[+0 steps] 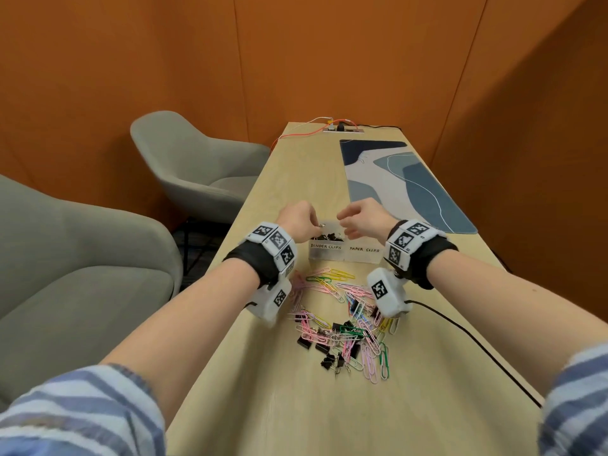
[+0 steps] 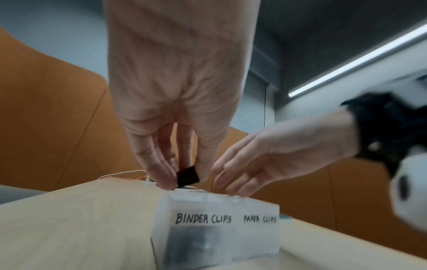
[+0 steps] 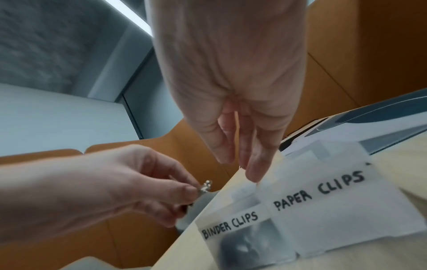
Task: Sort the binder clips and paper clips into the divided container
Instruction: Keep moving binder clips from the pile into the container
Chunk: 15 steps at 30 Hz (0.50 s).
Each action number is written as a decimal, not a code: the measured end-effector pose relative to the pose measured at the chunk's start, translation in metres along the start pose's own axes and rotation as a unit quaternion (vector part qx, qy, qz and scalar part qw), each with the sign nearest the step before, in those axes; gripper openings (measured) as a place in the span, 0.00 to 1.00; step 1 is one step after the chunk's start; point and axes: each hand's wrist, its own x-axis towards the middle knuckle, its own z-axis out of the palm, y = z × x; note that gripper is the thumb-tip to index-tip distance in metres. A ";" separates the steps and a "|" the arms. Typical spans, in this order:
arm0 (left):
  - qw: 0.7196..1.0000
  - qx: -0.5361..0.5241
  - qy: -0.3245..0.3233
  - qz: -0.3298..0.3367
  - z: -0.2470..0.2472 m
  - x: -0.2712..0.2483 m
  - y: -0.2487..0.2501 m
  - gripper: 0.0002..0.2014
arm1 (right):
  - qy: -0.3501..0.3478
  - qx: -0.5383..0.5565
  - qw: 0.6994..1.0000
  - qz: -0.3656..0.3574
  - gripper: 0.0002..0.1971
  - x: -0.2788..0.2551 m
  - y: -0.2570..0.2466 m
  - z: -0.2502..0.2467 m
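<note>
The frosted divided container (image 1: 342, 254) stands mid-table, with one half marked BINDER CLIPS and the other PAPER CLIPS. Black binder clips (image 1: 327, 237) fill its left half. My left hand (image 1: 301, 220) hovers over that half and pinches a black binder clip (image 2: 187, 176) by its silver handles (image 3: 205, 186). My right hand (image 1: 357, 218) hangs just over the container (image 3: 335, 197) with relaxed, empty fingers (image 3: 254, 164). A mixed pile of coloured paper clips (image 1: 348, 291) and black binder clips (image 1: 329, 360) lies on the table nearer to me.
The narrow wooden table (image 1: 296, 406) runs away from me. A blue patterned mat (image 1: 401, 182) lies at the far right, cables and a socket strip (image 1: 339, 128) at the far end. A black cable (image 1: 477, 343) trails along the right side. Grey armchairs (image 1: 194, 169) stand to the left.
</note>
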 end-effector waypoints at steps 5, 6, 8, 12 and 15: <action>0.999 0.040 -0.006 0.016 0.011 0.014 0.006 0.12 | -0.040 -0.033 0.998 -0.035 0.09 -0.032 0.015 -0.021; 0.999 0.046 -0.008 0.021 0.011 0.014 0.007 0.13 | -0.064 -0.063 0.995 -0.041 0.09 -0.041 0.018 -0.024; 0.997 0.049 0.000 0.052 0.010 0.008 0.011 0.14 | -0.125 -0.147 0.980 -0.051 0.09 -0.058 0.025 -0.027; 0.989 0.034 -0.046 0.139 0.009 -0.022 0.023 0.09 | -0.197 -0.312 0.927 -0.067 0.09 -0.085 0.038 -0.026; 0.965 0.027 -0.205 0.159 0.020 -0.047 0.032 0.07 | -0.195 -0.348 0.915 -0.061 0.09 -0.098 0.047 -0.020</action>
